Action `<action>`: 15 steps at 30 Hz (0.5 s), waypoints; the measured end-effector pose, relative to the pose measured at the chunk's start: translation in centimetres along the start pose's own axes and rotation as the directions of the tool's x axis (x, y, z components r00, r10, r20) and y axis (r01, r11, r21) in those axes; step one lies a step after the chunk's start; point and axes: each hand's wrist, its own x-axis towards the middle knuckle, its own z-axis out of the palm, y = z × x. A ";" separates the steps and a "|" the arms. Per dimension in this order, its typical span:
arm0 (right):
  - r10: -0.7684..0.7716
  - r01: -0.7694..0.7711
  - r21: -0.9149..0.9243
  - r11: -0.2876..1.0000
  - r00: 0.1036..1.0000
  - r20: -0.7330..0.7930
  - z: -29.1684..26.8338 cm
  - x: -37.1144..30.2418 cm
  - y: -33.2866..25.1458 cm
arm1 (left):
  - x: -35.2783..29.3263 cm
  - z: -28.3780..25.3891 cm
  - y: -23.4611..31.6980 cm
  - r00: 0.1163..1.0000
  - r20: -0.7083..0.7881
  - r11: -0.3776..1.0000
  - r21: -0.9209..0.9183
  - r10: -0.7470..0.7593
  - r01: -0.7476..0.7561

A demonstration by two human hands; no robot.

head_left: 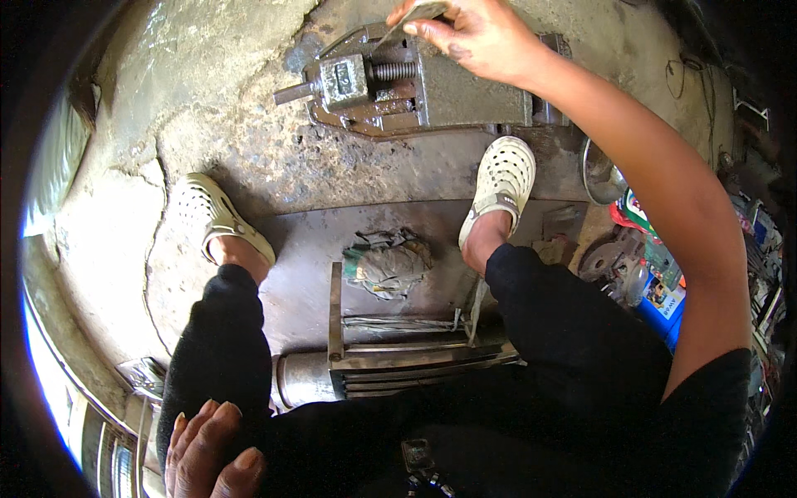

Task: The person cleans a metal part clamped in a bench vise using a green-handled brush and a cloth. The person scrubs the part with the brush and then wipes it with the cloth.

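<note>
My right hand (481,37) reaches forward to the top of the view and pinches a thin flat grey strip (419,12) over a rusty metal bench vise (398,83) that sits on the cracked floor. The vise's screw and square handle block point left. My left hand (212,452) lies flat on my left thigh at the bottom left, holding nothing, with its fingers loosely spread. I am seated in dark trousers, and my feet are in white perforated clogs (502,178).
A crumpled grey rag (390,266) lies on a metal plate (307,249) between my feet. A metal pipe with flat bars (390,365) sits under my legs. At the right are a metal bowl (602,174), a blue container (664,311) and mixed clutter.
</note>
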 end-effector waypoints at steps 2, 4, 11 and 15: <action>0.057 -0.053 -0.173 0.983 0.998 0.015 -0.2 0.2 0.3 | 0.5 -0.2 0.2 1.000 -0.002 1.000 0.006 -0.014 0.014; 0.054 -0.046 -0.130 0.991 0.997 0.060 -1.0 0.5 0.2 | 1.1 -0.7 0.2 0.999 -0.020 0.999 0.003 -0.031 0.032; -0.216 0.218 -0.107 0.970 0.976 0.028 -3.0 2.6 0.7 | 3.5 -3.4 -0.9 0.977 -0.203 0.997 -0.048 -0.066 0.058; -0.106 0.107 -0.018 0.994 0.994 0.026 -3.3 2.9 1.6 | 3.7 -5.0 -4.1 0.894 -0.417 0.984 -0.125 -0.167 0.125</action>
